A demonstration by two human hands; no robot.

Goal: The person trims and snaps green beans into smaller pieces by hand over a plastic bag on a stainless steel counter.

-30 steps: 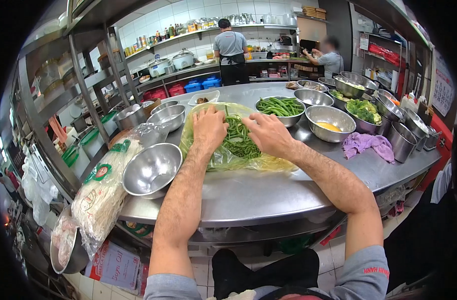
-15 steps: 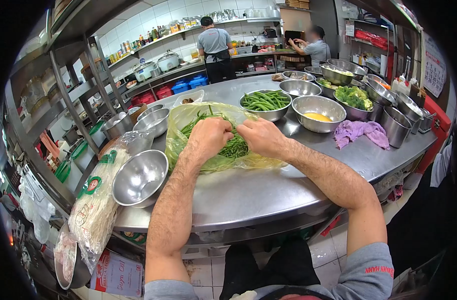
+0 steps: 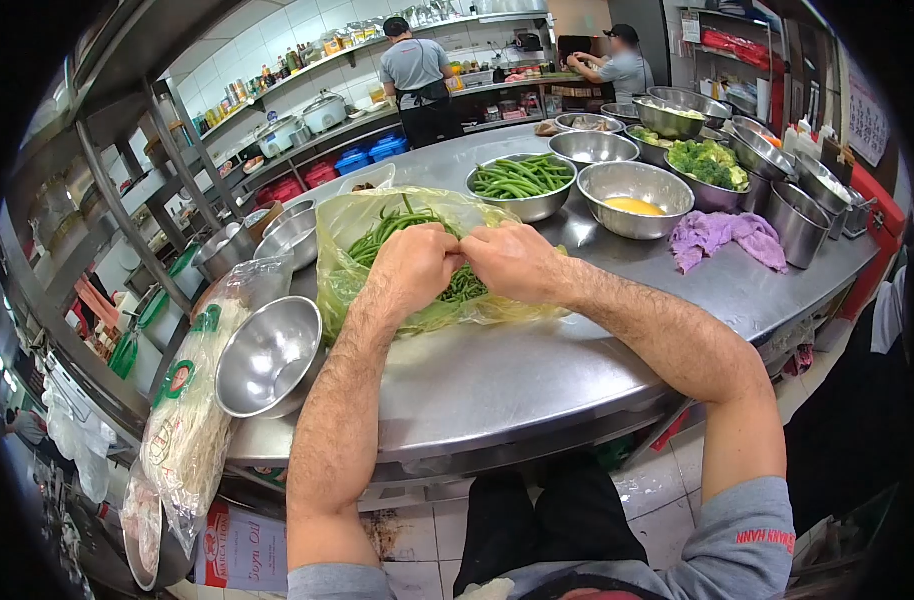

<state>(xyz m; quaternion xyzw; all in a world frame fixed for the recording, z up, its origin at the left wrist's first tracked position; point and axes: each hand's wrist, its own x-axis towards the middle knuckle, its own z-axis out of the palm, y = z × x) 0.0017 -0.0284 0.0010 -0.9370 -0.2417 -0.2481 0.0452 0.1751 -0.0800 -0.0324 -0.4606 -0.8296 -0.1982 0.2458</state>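
Observation:
My left hand (image 3: 417, 266) and my right hand (image 3: 512, 262) meet over an open yellowish plastic bag (image 3: 342, 285), fingers closed in a pinch. Whatever they pinch is too small or hidden to make out. Inside the bag lie thin green beans (image 3: 382, 240) and short green bits, partly covered by my hands. Just beyond the bag, to the right, a steel bowl (image 3: 532, 210) holds whole green beans (image 3: 522, 178). On the left, beside my forearm, a steel bowl (image 3: 269, 358) shows nothing inside.
A bowl with yellow liquid (image 3: 634, 206), broccoli (image 3: 709, 164) and a purple cloth (image 3: 727, 238) are on the right of the steel table (image 3: 497, 385). Packed noodles (image 3: 192, 420) lie at the left edge. Two people (image 3: 415, 72) (image 3: 622, 70) work at the back.
My hands have come together, knuckles now touching, where a small gap was between them. The view has shifted slightly. Both people at the back remain at their counter.

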